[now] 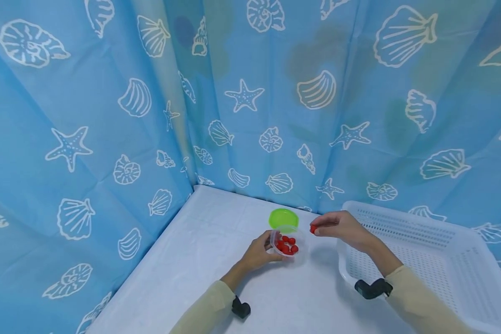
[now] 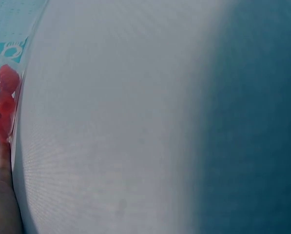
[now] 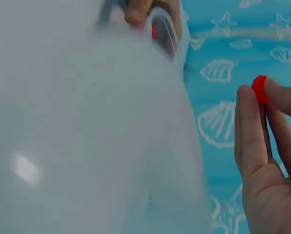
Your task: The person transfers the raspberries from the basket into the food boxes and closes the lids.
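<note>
My left hand grips the side of a round clear plastic container on the white table, tilted so its inside shows. Several red raspberries lie in the container. To the right of it and a little above the table, my right hand pinches a single raspberry between thumb and fingertips. Just behind the container lies a bright green round lid. In the left wrist view only part of the left hand shows at the lower left, against the container.
A large white plastic basket with perforated walls stands on the right, partly beneath my right forearm. Blue curtains printed with shells and starfish hang behind and to the left of the white table. Dark bands sit on both sleeves.
</note>
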`<state>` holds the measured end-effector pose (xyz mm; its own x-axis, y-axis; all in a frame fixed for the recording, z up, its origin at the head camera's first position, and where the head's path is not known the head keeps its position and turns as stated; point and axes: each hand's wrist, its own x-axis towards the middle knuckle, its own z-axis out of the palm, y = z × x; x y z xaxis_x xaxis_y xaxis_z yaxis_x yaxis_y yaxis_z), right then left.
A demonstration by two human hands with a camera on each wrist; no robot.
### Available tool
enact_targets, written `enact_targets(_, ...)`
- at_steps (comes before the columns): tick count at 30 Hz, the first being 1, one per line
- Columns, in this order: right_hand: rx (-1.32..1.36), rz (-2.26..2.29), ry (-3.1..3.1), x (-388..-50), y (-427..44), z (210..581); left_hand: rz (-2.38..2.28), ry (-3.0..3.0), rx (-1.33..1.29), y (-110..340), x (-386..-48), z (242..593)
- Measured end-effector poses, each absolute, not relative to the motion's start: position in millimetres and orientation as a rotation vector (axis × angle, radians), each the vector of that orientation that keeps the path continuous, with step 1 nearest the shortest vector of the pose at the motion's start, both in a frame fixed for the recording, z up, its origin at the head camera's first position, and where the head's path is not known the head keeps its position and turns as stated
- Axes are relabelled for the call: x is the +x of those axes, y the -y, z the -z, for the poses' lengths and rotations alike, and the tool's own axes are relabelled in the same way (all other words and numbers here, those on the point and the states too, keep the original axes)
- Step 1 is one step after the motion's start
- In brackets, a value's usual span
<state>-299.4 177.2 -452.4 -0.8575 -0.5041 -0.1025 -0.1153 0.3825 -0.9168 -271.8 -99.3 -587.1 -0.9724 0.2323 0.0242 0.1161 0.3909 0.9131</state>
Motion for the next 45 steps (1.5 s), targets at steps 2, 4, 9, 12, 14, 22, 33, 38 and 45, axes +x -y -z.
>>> enact_targets(2, -0.526, 1.478, -2.27, -299, -168, 456, -1.644, -2.531, 0.307, 99, -272, 588)
enact_targets(4, -0.506, 1.477, -2.264, -299, -160, 459, -1.631, -2.545, 0.291, 99, -270, 586)
enact_targets(9, -0.433, 1.466, -2.288, -299, -144, 470, -1.636, -2.532, 0.312, 99, -270, 584)
enact_targets(12, -0.391, 1.444, -2.326, -298, -138, 477, -1.646, -2.517, 0.337, 99, -271, 584)
enact_targets(14, -0.396, 1.42, -2.354, -298, -135, 481, -1.643, -2.515, 0.342, 100, -271, 585)
enact_targets(22, -0.412, 1.367, -2.433, -297, -129, 492, -1.653, -2.522, 0.398, 101, -273, 587)
enact_targets(33, -0.651, 1.141, -2.648, -291, -109, 497, -1.641, -2.55, 0.418, 101, -273, 588)
enact_targets(38, -0.668, 1.126, -2.652, -293, -105, 498, -1.64, -2.563, 0.423, 100, -273, 589)
enact_targets(45, -0.687, 1.149, -2.656, -292, -106, 498, -1.631, -2.569, 0.398, 101, -271, 588)
